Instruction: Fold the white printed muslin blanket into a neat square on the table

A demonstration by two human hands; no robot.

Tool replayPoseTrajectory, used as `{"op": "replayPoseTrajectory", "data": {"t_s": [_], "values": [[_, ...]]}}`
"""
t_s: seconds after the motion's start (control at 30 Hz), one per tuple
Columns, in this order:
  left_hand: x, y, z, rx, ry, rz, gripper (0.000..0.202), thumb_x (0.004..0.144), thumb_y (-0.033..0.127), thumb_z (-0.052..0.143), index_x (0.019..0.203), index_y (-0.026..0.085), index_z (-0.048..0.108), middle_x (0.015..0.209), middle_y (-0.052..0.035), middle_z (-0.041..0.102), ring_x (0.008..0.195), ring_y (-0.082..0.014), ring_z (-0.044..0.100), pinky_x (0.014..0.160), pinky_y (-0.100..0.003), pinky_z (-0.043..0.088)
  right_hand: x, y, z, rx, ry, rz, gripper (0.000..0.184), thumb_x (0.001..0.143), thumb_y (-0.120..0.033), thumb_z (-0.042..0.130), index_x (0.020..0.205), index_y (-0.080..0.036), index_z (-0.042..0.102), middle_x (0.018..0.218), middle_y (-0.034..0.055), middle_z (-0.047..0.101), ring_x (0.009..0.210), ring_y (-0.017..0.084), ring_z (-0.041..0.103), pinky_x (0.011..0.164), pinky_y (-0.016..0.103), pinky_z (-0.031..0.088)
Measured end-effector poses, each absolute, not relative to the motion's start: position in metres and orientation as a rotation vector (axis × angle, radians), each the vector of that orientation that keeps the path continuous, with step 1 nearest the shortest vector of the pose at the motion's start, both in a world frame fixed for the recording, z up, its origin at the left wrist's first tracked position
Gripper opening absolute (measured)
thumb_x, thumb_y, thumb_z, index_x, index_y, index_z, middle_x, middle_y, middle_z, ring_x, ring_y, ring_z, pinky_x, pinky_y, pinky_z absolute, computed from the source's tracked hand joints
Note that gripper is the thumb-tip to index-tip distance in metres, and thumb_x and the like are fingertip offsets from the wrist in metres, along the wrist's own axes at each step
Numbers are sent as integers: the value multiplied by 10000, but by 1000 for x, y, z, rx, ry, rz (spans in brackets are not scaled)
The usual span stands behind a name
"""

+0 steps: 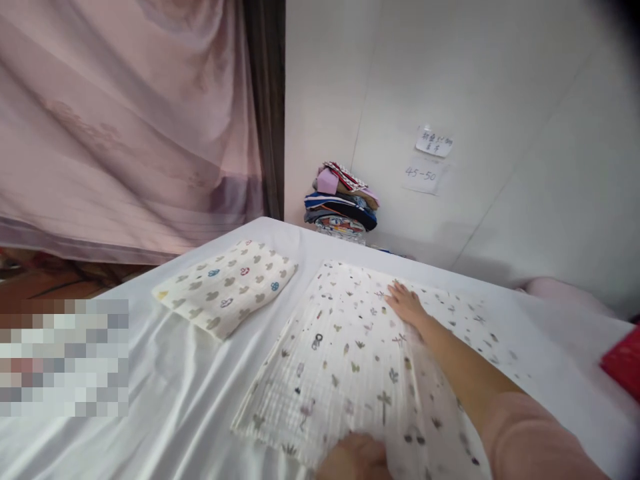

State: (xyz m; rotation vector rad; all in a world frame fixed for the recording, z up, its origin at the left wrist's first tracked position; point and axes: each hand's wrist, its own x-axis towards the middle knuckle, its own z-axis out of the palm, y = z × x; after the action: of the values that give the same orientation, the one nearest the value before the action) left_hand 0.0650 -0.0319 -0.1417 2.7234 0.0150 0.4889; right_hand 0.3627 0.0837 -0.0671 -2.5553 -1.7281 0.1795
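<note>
A white muslin cloth (345, 360), printed with small palm trees, flamingos and other little figures, lies spread over the white-covered surface in front of me. My right hand (406, 305) rests flat on its far part, fingers stretched out. At the bottom edge of the view my left hand (355, 459) is over the cloth's near edge. It is blurred and partly cut off, so its fingers cannot be made out. To the left, apart from both hands, lies a cream cloth (225, 288) with a mushroom print, folded into a flat rectangle.
A stack of folded clothes (343, 203) stands beyond the far edge, against the white wall (500, 100). Paper notes (425, 175) hang there. A pink curtain (125, 120) covers the left side. Something red (624, 363) sits at the right edge. The lower left is pixelated.
</note>
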Motion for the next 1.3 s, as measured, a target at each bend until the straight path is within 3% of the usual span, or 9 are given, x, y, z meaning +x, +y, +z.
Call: {"op": "replayPoseTrajectory", "data": {"t_s": [0.1,0.2,0.33,0.53,0.67,0.83,1.03,1.17,1.3], "values": [[52,-39,-124,2587,96,448,144,674,348,681,731,276,570,705,-18,599,663,-168,550,537,-302,441,401,16,-68,-2687,-1544,138,574,896,-497,168,1372,-212,313,1476,69,186,1348,232,134,1051,480,147],[42,-40,-95,2497,175,411,250,576,190,663,798,272,582,807,-15,599,766,-181,546,642,-321,444,427,-57,-72,-2822,-1290,85,585,887,-503,170,1364,-205,331,1468,75,211,1343,239,157,1048,501,162],[35,-41,-66,2468,239,379,340,551,56,510,821,249,586,839,-5,584,818,-162,520,714,-301,415,454,-161,-83,-2937,-984,106,619,867,-543,167,1380,-225,303,1469,60,210,1340,251,172,1036,536,190],[35,-43,-60,2483,247,397,340,550,41,451,796,227,592,838,-6,575,824,-153,510,744,-288,409,452,-271,-86,-3009,-814,23,565,871,-470,184,1324,-220,410,1413,102,334,1306,295,261,968,578,297],[36,-43,-60,2515,261,410,355,542,31,432,799,212,597,837,-15,570,838,-162,511,755,-299,408,395,-278,-81,-2866,-1117,-94,544,888,-426,192,1357,-208,362,1447,80,267,1341,255,169,1027,506,253],[35,-44,-55,2557,229,419,352,569,29,425,816,202,606,840,-25,567,840,-166,506,766,-305,416,353,-281,-81,-2743,-1257,118,543,892,-498,220,1382,-276,295,1472,6,197,1352,201,129,1074,472,156],[33,-48,-54,2628,226,482,346,607,18,420,831,200,612,842,-31,574,831,-175,509,759,-322,426,359,-293,-70,-2874,-1015,22,537,898,-474,253,1350,-207,370,1456,92,236,1340,251,171,1046,514,205],[33,-50,-57,2672,212,536,344,614,13,429,844,197,607,866,-35,576,828,-174,515,745,-318,433,327,-285,-63,-2615,-1429,-77,515,906,-464,282,1364,-237,343,1464,67,214,1347,245,142,1060,507,189],[34,-48,-58,2675,216,560,342,643,14,433,869,204,608,889,-32,576,853,-167,523,767,-305,442,301,-288,-65,-2387,-1728,27,516,890,-494,339,1349,-259,371,1436,45,292,1328,219,223,1079,470,192]]}}
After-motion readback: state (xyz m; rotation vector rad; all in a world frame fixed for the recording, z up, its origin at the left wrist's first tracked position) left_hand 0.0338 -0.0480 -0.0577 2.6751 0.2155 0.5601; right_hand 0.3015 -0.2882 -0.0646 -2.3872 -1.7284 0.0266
